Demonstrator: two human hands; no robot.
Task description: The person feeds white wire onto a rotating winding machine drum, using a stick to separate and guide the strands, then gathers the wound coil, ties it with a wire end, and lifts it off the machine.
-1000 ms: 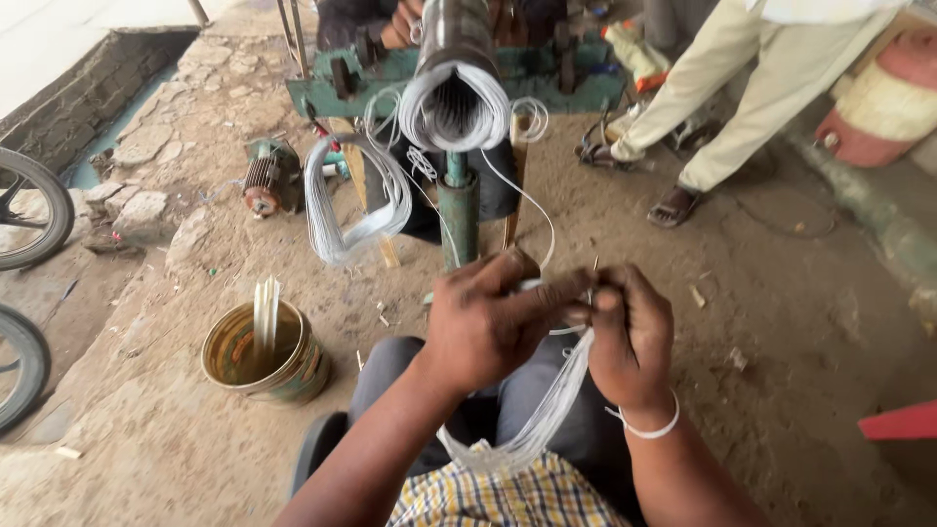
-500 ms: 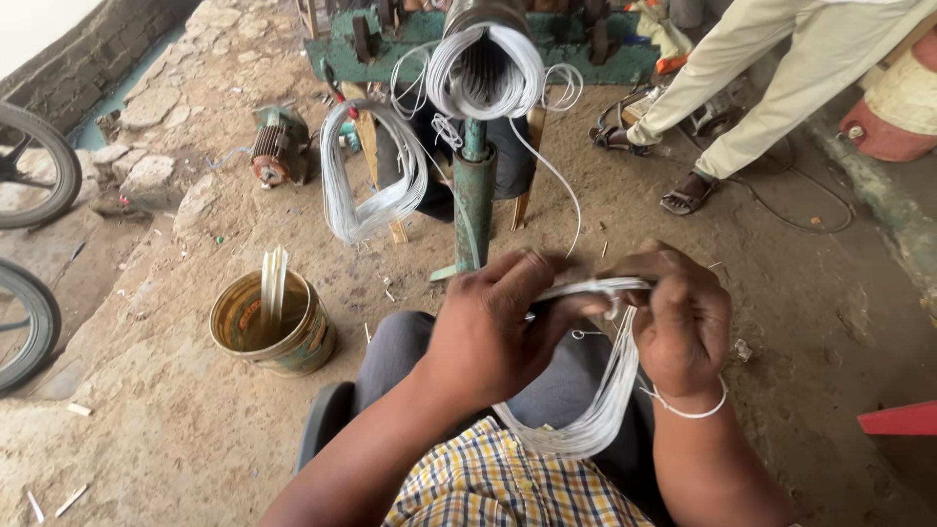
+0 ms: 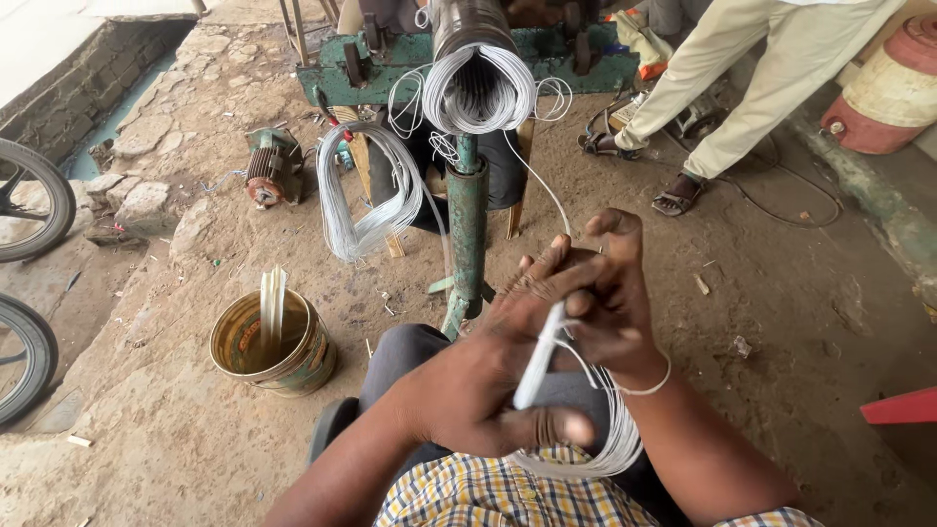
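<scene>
Bare dirt floor [image 3: 800, 322], dusty and littered with scraps, lit by flat daylight. A rough stone wall [image 3: 88, 93] runs along the far left, loose stones [image 3: 146, 205] at its foot. Two wheels [image 3: 24, 210] lean at the left edge. A green metal stand [image 3: 468, 210] rises mid-floor.

head cam – looks down, forward – close over lap

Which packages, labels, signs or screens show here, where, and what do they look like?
No signs or screens in view.
Tin can: on the dirt ground, left of the person's knees; round, open-topped, worn printed label in yellow, green and red; pale strips stand in it.
Drum: top right corner, behind another person's legs; round, cream body with reddish bands; no label legible.
</scene>
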